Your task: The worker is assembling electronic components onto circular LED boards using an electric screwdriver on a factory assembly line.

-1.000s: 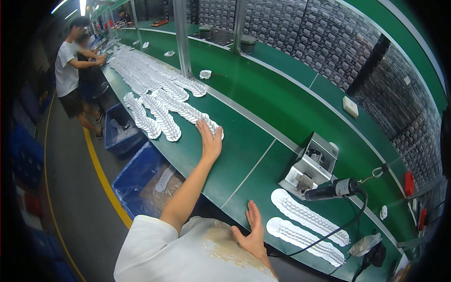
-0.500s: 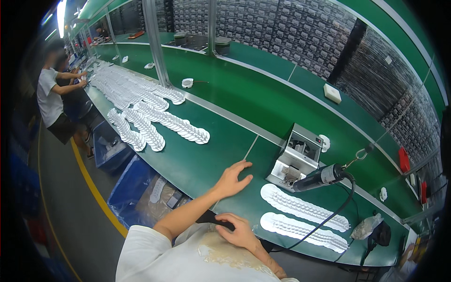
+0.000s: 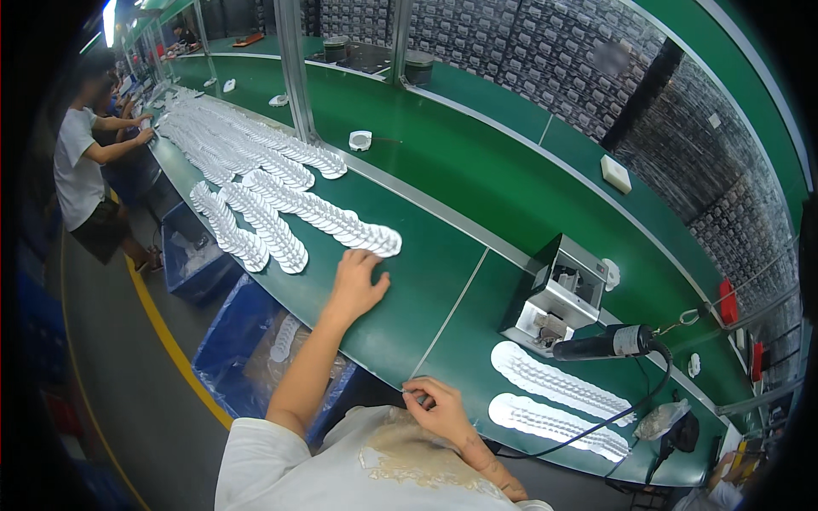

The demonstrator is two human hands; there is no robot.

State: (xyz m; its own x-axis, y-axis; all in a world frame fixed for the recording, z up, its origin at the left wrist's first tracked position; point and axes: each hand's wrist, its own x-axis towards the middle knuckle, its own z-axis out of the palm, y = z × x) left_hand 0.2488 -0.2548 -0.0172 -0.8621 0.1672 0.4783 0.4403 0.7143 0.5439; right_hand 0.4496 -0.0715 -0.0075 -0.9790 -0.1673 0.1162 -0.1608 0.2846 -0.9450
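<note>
Left hand (image 3: 356, 285) lies flat on the green counter (image 3: 477, 179), its grip released, fingers spread and fingertips reaching toward the near end of the white overlapping strip row (image 3: 319, 213), just short of its last pieces or barely touching them; which, I cannot tell. Right hand (image 3: 436, 410) sits at the counter's near edge, close to the body, grip pinched shut on something small and pale; what it is I cannot make out.

To draw pieces off the row cleanly, a sound way, as I judge it, is to press the fingertips on the end piece only and slide it along the counter away from the row, so the fanned pieces behind it are not dragged out of their overlap.

Two more white strips (image 3: 558, 404) lie side by side on the counter, well to the right of the right hand. Just beyond them a black power tool (image 3: 607, 343) hangs over the counter, its cable trailing toward the counter's near edge. Next to the tool stands a grey metal box (image 3: 558, 294), open at the front; small parts seem to lie in its tray, but they are too small to tell.

Below the counter's near edge, left of the left forearm, stand blue bins (image 3: 223, 341). The nearer one holds a clear bag and some white pieces like those in the row; the farther one seems to hold pale wrapping.
</note>
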